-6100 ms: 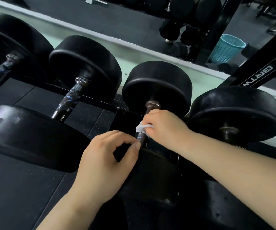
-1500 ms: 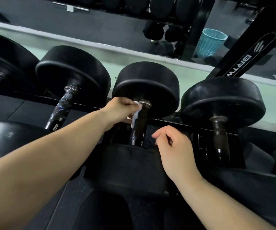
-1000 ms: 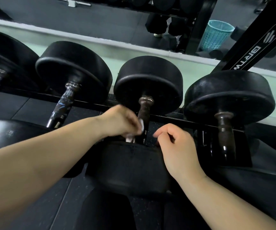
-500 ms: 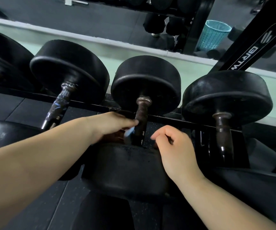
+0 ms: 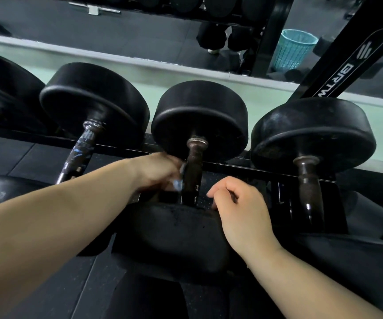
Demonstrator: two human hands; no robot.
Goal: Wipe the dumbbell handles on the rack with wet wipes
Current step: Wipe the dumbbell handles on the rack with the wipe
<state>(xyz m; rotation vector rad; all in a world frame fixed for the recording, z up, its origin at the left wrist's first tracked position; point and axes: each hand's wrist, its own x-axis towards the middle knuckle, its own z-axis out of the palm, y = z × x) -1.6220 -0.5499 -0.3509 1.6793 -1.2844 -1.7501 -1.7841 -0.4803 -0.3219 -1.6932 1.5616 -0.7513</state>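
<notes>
Several black dumbbells lie side by side on the rack (image 5: 243,170). My left hand (image 5: 160,172) grips a pale wet wipe (image 5: 177,184) and holds it against the left side of the dark handle (image 5: 192,171) of the middle dumbbell (image 5: 199,116); only a small blurred bit of the wipe shows between my fingers. My right hand (image 5: 238,208) rests with loosely curled fingers on the near head (image 5: 174,238) of that dumbbell, just right of the handle, and holds nothing.
To the left lies a dumbbell with a blue-patterned handle (image 5: 80,155), to the right one with a brown handle (image 5: 306,185). Behind the rack runs a pale green ledge under a mirror that reflects a teal bin (image 5: 294,49). A black slanted frame post (image 5: 351,54) stands at the upper right.
My left hand has slid the wipe down from the top collar of the middle handle towards its lower part. My right hand has stayed on the near head.
</notes>
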